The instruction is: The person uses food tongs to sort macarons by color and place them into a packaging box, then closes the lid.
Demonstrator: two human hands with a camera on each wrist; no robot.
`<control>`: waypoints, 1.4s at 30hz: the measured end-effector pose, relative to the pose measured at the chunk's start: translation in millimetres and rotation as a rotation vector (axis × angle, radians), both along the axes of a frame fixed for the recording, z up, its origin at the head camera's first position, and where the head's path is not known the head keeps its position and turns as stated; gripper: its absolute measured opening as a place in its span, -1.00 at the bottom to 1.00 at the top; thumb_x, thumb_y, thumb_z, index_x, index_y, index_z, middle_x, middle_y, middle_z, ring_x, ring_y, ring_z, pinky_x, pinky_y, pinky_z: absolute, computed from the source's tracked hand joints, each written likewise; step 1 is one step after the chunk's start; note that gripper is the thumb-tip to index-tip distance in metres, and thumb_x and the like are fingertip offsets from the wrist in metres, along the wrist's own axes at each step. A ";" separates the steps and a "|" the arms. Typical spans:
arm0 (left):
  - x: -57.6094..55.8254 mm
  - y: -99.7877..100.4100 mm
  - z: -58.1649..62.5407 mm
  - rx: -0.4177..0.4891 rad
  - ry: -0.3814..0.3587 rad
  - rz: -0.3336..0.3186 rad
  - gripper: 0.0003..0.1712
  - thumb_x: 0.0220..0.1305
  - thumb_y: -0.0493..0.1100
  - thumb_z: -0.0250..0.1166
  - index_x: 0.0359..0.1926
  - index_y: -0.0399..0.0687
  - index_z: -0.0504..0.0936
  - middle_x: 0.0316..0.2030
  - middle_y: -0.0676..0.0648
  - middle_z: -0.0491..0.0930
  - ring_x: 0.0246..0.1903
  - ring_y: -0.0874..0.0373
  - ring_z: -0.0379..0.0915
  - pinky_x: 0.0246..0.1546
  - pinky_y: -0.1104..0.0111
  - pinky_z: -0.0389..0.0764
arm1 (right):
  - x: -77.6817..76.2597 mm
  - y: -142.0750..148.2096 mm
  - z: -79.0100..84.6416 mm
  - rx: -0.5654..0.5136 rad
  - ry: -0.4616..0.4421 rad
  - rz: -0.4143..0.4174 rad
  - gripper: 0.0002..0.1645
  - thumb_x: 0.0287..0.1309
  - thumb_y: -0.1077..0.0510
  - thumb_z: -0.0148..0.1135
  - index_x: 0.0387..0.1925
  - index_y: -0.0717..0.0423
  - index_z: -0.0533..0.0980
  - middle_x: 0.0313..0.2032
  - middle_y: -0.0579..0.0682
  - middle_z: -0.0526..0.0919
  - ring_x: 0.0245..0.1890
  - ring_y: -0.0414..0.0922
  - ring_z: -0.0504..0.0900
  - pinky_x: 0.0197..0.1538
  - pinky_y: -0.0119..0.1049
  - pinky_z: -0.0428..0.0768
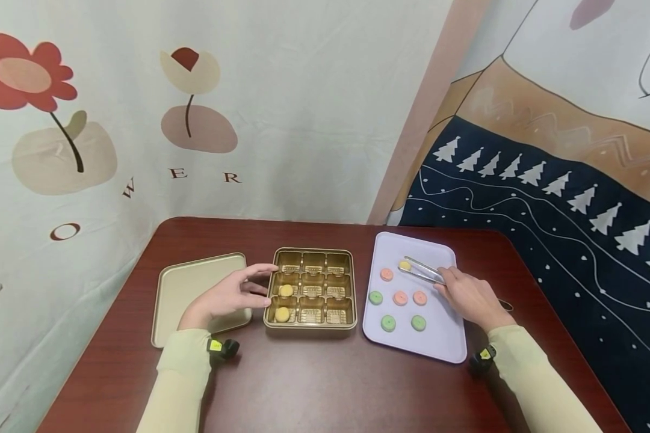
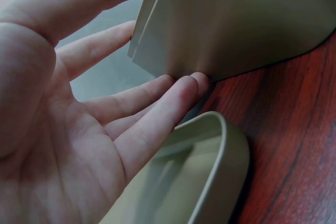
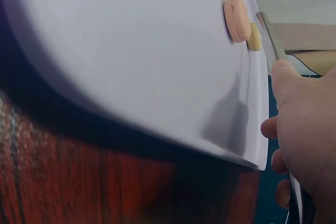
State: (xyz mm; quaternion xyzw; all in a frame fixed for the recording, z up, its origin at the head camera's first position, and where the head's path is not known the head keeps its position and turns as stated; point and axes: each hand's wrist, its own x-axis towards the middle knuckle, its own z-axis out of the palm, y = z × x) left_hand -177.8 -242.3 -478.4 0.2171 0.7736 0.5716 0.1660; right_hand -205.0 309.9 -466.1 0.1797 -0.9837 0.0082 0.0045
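In the head view my right hand [image 1: 470, 297] holds metal tongs [image 1: 424, 272] over the lavender tray. The tong tips stand on either side of a yellow macaron [image 1: 405, 265], which the right wrist view shows beyond a pink macaron [image 3: 237, 19]. My left hand [image 1: 230, 299] rests its thumb and fingertips against the left side of a gold box [image 1: 310, 326], its fingers fairly straight. In the left wrist view, fingertips touch the box's smooth outer wall [image 2: 247, 19]. Inside the box, a yellow macaron [image 1: 286, 290] sits in the middle-left compartment and another [image 1: 282, 314] in the front-left one.
The lavender tray [image 1: 449, 343] also bears three pink macarons [image 1: 400, 297] and three green macarons [image 1: 388, 323]. A shallow gold lid [image 1: 186, 288] lies left of the box, partly under my left hand. Printed curtains [image 1: 314, 120] hang behind the brown table [image 1: 330, 385].
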 end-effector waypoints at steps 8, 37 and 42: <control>0.0 0.3 1.7 0.005 -0.014 0.006 -0.11 0.30 -0.28 0.50 0.54 -0.23 0.27 0.48 -0.44 0.23 0.21 -0.36 0.55 0.07 0.28 0.72 | -2.2 -0.7 -1.2 0.006 -0.020 0.001 -0.28 0.47 -0.11 0.28 0.44 0.20 0.38 0.15 0.22 0.64 -0.13 0.03 0.62 0.01 0.10 0.75; -0.8 -0.5 1.0 -0.006 -0.024 0.007 -0.11 0.29 -0.28 0.51 0.55 -0.21 0.28 0.49 -0.42 0.22 0.23 -0.36 0.54 0.07 0.29 0.73 | 2.1 0.5 -10.4 -0.027 -0.012 0.006 -0.34 0.48 -0.12 0.27 0.39 0.17 0.43 0.14 0.18 0.67 -0.13 0.02 0.65 0.01 0.09 0.76; -0.1 -0.8 0.5 -0.009 -0.018 0.009 -0.11 0.29 -0.28 0.51 0.55 -0.20 0.28 0.50 -0.42 0.23 0.22 -0.35 0.54 0.06 0.28 0.73 | 3.9 1.0 -11.0 -0.048 -0.032 -0.013 -0.33 0.49 -0.12 0.25 0.41 0.17 0.40 0.17 0.21 0.65 -0.09 0.04 0.64 0.05 0.13 0.74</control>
